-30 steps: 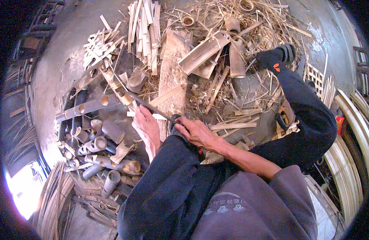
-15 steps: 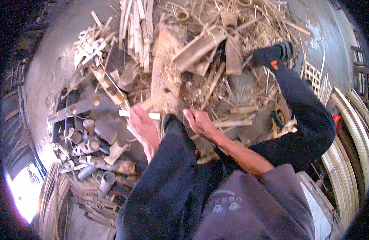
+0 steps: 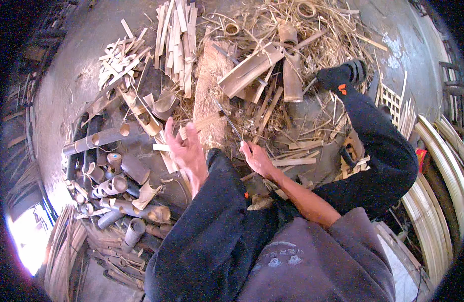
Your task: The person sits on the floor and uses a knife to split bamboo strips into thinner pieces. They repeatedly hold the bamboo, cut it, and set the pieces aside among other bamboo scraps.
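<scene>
My right hand is closed around the handle of a knife, its narrow blade angled up and left over a long wooden board. A short flat bamboo piece meets the blade and stretches back to my left hand. The fingers of that hand are spread, with the bamboo piece beside the fingertips; whether they touch it I cannot tell. A pale strip shows at the left hand's outer edge, partly hidden by it.
Split bamboo slats and a heap of short pale pieces lie beyond the board. Bamboo tubes crowd the left. Split bamboo halves and shavings cover the far right. A saw rests by my right leg.
My left hand's fingers have spread apart from a closed grip. My right hand has moved slightly right and down, and the knife blade now shows plainly against the bamboo piece.
</scene>
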`<state>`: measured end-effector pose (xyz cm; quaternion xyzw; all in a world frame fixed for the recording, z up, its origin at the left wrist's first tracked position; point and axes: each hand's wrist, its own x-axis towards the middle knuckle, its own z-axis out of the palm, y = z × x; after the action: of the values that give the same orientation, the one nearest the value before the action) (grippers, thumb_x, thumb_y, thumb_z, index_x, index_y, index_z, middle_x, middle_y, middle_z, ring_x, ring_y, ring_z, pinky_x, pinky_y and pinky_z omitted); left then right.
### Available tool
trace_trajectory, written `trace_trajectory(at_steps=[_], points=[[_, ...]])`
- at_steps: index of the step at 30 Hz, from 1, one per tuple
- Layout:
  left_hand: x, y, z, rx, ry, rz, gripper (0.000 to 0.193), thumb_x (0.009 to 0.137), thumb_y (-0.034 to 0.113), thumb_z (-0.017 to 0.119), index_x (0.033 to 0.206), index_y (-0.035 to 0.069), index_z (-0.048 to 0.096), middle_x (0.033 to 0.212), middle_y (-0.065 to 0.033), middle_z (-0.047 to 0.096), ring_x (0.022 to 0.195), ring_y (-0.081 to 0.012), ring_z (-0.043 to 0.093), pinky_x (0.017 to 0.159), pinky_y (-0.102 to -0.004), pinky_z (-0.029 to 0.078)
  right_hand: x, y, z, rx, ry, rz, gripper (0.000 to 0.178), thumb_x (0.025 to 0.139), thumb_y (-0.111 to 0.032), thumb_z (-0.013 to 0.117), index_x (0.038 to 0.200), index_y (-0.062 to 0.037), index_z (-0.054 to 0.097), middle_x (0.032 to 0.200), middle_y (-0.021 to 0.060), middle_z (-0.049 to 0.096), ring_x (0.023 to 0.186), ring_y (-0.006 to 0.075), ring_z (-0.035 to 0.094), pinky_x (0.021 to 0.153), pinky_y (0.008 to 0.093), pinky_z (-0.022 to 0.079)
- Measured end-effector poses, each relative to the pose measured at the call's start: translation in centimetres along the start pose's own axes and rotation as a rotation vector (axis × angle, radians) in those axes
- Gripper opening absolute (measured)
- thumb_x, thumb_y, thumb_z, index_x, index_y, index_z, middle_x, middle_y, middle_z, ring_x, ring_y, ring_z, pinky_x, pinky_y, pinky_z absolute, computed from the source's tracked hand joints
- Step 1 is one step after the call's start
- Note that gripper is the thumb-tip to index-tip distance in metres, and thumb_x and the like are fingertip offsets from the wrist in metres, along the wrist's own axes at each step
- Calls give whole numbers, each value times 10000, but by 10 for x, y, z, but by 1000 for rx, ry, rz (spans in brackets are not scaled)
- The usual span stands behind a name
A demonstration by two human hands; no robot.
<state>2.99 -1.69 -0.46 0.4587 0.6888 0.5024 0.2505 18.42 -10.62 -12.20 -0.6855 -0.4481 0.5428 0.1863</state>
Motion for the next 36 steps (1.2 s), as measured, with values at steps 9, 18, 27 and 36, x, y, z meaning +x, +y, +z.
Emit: trace_trajectory(at_steps=[9, 18, 27, 36], points=[[24, -75, 22, -457, -250, -372, 214, 952, 131, 485, 1154, 65, 464, 733, -16, 510, 573, -112, 463, 598, -281, 488, 3, -12, -14, -211, 231, -296, 524, 880, -429, 603, 1205, -21, 547, 840, 233, 662, 745, 391, 653, 683, 398, 511], [8, -1, -58, -606, -587, -847, 175, 963, 114, 496, 1131, 78, 465, 671, 2, 418, 494, -72, 368, 448, -231, 384, 17, -120, -51, -668, -66, -781, 232, 804, -208, 670, 999, -113, 589, 760, 147, 643, 710, 346, 647, 605, 438, 514], [-18, 23, -83, -610, -639, -844, 247, 961, 147, 507, 1191, 60, 477, 664, 23, 421, 489, -60, 366, 422, -210, 314, 63, -122, -121, -618, 263, -474, 309, 802, -324, 619, 836, -18, 647, 671, 194, 632, 643, 359, 639, 602, 447, 504], [-26, 57, -115, -396, -878, -693, 314, 955, 208, 515, 1218, 38, 493, 651, 49, 429, 553, -65, 401, 472, -225, 320, 106, -113, -157, -582, 422, -395, 281, 793, -269, 615, 798, 10, 650, 700, 211, 635, 679, 379, 644, 602, 435, 496]])
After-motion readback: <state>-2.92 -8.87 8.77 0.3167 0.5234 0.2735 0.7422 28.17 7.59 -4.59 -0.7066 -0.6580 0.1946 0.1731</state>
